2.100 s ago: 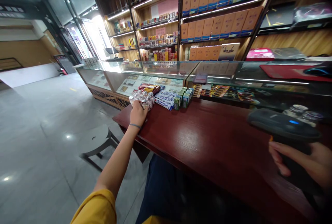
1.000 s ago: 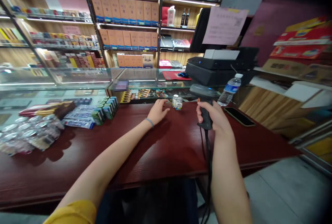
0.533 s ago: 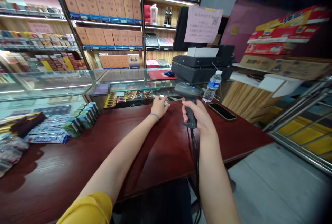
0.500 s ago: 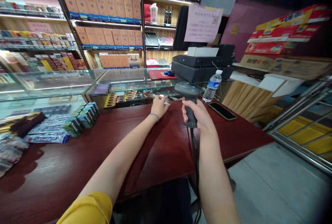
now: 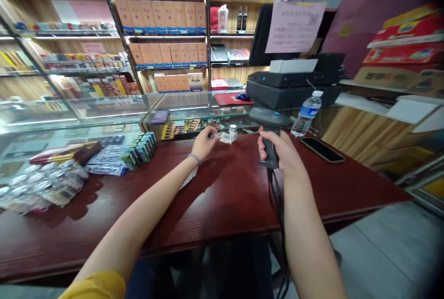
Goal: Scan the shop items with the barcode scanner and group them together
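Observation:
My left hand (image 5: pixel 204 144) reaches over the dark red table, its fingers closed at the lid end of a small clear jar (image 5: pixel 225 138) with pale contents, which lies on its side. Just right of it, another small jar (image 5: pixel 233 131) with a silvery lid stands upright. My right hand (image 5: pixel 282 149) is wrapped round the handle of a black barcode scanner (image 5: pixel 266 116), its head turned towards the left. A cable (image 5: pixel 277 197) hangs from the grip down past the table edge. Under my left wrist, a pale flat piece (image 5: pixel 189 178) lies on the tabletop, partly hidden.
On the left are several lidded jars (image 5: pixel 45 186), blue-white packets (image 5: pixel 107 158) and green tins (image 5: pixel 140 150). A water bottle (image 5: pixel 307 113) and a phone (image 5: pixel 322 149) sit right of the scanner. Behind are a glass counter (image 5: pixel 183 102), a black register (image 5: pixel 277 91) and stocked shelves.
The view has swung left, showing more jars at the left. My left hand has shifted left, and the two small jars beside it now show more clearly. The scanner stays in my right hand.

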{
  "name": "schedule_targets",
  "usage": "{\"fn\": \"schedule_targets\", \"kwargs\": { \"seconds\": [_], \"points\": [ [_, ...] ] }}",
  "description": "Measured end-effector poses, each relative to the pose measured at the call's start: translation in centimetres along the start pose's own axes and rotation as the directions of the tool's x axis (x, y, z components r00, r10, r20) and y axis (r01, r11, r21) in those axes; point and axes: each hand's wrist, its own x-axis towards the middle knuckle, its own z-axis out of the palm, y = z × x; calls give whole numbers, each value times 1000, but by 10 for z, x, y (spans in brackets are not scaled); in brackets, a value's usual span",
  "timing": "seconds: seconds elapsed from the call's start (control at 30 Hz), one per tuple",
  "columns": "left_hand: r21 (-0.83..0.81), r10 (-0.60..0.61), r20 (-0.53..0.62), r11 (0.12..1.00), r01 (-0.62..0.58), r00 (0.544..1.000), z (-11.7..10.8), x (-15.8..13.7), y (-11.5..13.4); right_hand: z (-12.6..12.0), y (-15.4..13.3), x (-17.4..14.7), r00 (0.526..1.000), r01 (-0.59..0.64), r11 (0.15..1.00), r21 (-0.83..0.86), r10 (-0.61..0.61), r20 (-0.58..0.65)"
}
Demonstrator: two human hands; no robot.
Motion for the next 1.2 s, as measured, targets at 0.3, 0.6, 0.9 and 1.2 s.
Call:
{"fn": "schedule_targets", "kwargs": {
  "seconds": [0.3, 0.6, 0.9, 1.2],
  "points": [
    [-368, -235, -117, 913, 177, 965, -116, -57, -20, 34, 0, -14, 989, -15, 998, -61, 24, 146],
    [-453, -294, -226, 876, 167, 929, -157, -90, -38, 65, 26, -26, 918, -49, 954, -295, 160, 363],
    [-460, -289, -241, 875, 153, 926, -162, -91, -45, 80, 34, -37, 876, 8, 893, -449, 210, 434],
    [-462, -307, -240, 871, 170, 921, -164, -91, -46, 78, 35, -38, 888, 30, 895, -445, 180, 423]
  ]
}}
